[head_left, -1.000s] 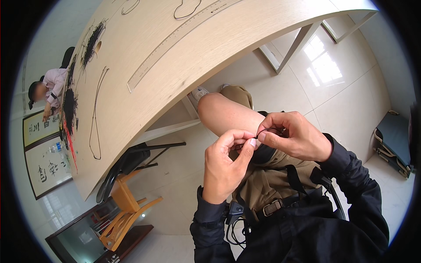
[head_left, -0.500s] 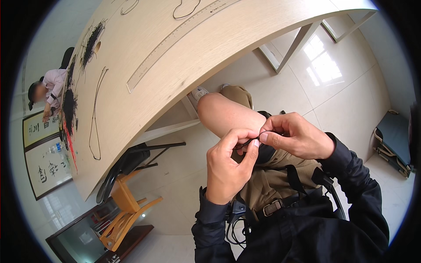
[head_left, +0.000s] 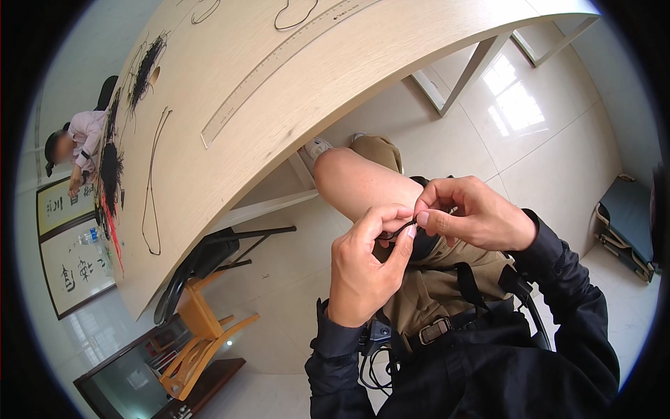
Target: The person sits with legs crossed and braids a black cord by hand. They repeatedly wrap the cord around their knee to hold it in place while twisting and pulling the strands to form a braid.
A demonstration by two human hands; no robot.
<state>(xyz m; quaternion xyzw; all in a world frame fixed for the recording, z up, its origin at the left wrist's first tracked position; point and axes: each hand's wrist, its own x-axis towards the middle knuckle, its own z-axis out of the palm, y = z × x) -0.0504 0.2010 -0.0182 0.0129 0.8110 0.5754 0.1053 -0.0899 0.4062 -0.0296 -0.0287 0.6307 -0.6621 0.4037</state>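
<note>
Pinching, left side: the left hand [head_left: 363,269] nips a black cord [head_left: 403,228] between thumb and forefinger, the other fingers tucked in behind.
Pinching, right side: over comes the right hand [head_left: 481,213], thumb and forefinger pressed together on that same cord, right beside the left fingertips!
Cord spot: a short dark curve of it shows between the two hands, up over the lap by the bare knee [head_left: 370,180]; the rest is hidden by fingers.
Tabletop: on the pale table [head_left: 209,167] lies a long clear ruler [head_left: 259,72], slanting along near the curved edge, with a thin dark loop [head_left: 149,187] stretched out to its left.
Far edge: two black bundles of strands [head_left: 110,167] sprawl there, red strands [head_left: 113,237] spilling from the nearer one.
Across the way: a co-worker [head_left: 87,129] in a pale top sits beyond the table.
Floor: a wooden chair [head_left: 197,314] at lower left, a folded blue-grey cot [head_left: 631,220] by the right wall.
</note>
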